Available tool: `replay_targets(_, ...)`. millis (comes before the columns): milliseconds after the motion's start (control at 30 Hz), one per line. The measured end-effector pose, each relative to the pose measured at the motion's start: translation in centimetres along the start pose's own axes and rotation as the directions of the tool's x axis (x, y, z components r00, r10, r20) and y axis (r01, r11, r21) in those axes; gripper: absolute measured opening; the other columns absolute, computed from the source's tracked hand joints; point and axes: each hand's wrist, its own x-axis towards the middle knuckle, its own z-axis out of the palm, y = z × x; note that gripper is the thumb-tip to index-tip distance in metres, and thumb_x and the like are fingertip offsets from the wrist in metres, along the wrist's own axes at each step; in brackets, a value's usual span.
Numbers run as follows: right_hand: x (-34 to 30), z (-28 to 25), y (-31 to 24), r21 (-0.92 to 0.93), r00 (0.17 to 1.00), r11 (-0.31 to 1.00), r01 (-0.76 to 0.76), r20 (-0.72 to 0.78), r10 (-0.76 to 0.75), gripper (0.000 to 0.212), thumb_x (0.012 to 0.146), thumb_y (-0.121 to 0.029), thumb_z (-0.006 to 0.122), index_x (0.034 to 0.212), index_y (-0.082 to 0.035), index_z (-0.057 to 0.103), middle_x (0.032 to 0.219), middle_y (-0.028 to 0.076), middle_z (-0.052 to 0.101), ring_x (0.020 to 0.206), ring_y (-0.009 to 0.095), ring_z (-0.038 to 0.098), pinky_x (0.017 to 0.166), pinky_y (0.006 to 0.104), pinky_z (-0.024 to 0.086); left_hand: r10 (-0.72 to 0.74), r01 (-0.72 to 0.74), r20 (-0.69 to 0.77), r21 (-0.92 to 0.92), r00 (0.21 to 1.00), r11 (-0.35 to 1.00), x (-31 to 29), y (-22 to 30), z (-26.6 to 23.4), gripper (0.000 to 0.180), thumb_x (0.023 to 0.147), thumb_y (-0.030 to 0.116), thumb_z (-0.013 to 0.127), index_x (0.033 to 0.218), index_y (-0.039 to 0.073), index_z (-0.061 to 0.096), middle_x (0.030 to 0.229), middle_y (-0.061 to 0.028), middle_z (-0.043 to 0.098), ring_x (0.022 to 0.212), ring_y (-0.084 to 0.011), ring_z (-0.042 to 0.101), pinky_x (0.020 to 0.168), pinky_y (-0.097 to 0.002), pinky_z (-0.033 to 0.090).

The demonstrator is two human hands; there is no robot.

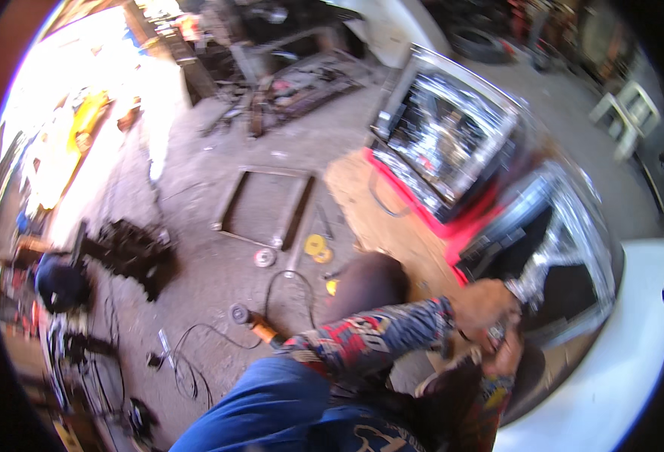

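My left hand, at the end of a colourful printed sleeve, is closed on crumpled clear plastic film. Just below it, my right hand is closed too, close against the left one. A small shiny bit shows between the hands, too blurred to name; it may be more of the film. The film stretches over a dark, flat panel at my right. Beyond that panel, a metal-framed piece with shiny film inside its frame rests on red material.
Cardboard lies under the red material. On the floor are a rectangular metal frame, yellow discs, an orange angle grinder with its cord, and a greasy engine part. A white surface borders my right side.
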Motion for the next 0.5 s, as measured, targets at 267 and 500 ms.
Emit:
replay_targets(267, 2.1, -2.9, 0.6, 0.059, 0.989, 0.996, -0.073, 0.131, 0.065, 0.042, 0.098, -0.044, 0.057, 0.117, -0.007, 0.057, 0.086, 0.0, 0.056, 0.064, 0.008, 0.051, 0.052, 0.0255, 0.041, -0.204, 0.201, 0.062, 0.052, 0.977, 0.978, 0.1, 1.0, -1.1, 0.031, 0.067, 0.021, 0.076, 0.093, 0.006, 0.066, 0.082, -0.0171, 0.068, 0.079, -0.0381, 0.067, 0.069, -0.0452, 0.053)
replay_targets(500, 1.4, -1.9, 0.1, -0.109, 0.986, 0.984, 0.14, 0.108, -0.129, 0.03, 0.099, -0.04, 0.054, 0.095, -0.01, 0.054, 0.065, -0.002, 0.045, 0.049, 0.006, 0.038, 0.043, 0.0246, 0.033, -0.139, 0.135, 0.045, 0.099, 0.989, 0.986, 0.2, 1.0, -0.7, 0.023, 0.075, 0.018, 0.068, 0.094, 0.005, 0.065, 0.077, -0.0189, 0.066, 0.072, -0.0389, 0.066, 0.066, -0.0475, 0.053)
